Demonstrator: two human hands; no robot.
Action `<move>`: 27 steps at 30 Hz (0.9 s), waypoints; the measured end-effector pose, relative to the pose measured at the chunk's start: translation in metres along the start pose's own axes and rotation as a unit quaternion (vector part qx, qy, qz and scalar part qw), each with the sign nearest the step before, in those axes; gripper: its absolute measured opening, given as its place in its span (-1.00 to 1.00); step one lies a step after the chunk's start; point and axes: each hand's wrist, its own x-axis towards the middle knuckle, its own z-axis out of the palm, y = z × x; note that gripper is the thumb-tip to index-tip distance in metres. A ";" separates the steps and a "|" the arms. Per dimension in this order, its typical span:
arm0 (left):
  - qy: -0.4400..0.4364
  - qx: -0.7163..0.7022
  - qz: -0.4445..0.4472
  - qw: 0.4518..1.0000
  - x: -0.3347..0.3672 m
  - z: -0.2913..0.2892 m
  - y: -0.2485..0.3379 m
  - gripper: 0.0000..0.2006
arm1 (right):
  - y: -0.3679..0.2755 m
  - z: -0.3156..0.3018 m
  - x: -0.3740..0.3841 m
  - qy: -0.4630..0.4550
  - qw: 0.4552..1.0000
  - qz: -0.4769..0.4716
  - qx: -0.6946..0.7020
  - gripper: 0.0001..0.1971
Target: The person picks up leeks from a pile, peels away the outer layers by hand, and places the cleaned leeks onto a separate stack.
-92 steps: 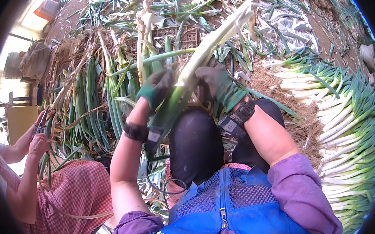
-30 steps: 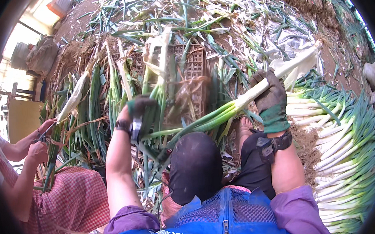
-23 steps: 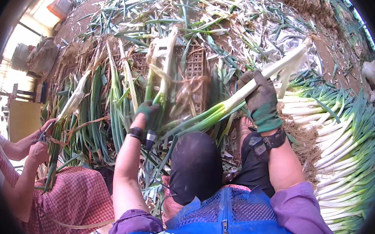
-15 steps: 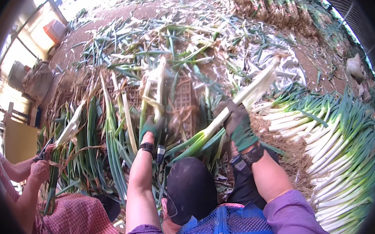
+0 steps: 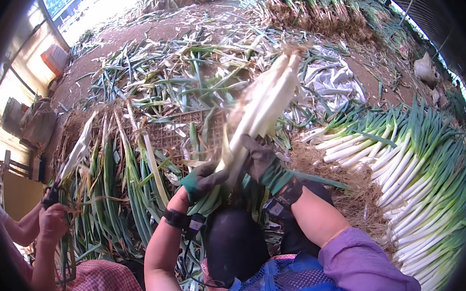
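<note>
Here, 2 gloved hands, at least 2 leeks held

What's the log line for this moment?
left hand: gripping green onions low | right hand: at same stalks, higher up | white ends: angled away from body | right side: laid-out green onion row

Pale leek stalks slant up to the right, root ends uppermost.
</note>
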 end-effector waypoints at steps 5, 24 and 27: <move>0.070 0.005 0.053 0.996 -0.003 0.006 0.006 -0.70 | -0.080 0.007 0.000 -0.001 0.920 -0.244 -0.308 -0.64; 0.076 -0.054 0.062 0.994 -0.002 0.023 0.025 -0.49 | -0.109 -0.002 0.021 -0.066 0.989 -0.130 0.037 -0.47; 0.104 -0.078 0.037 0.991 0.002 0.012 0.006 -0.70 | -0.116 0.016 -0.001 -0.081 0.989 -0.018 0.124 -0.49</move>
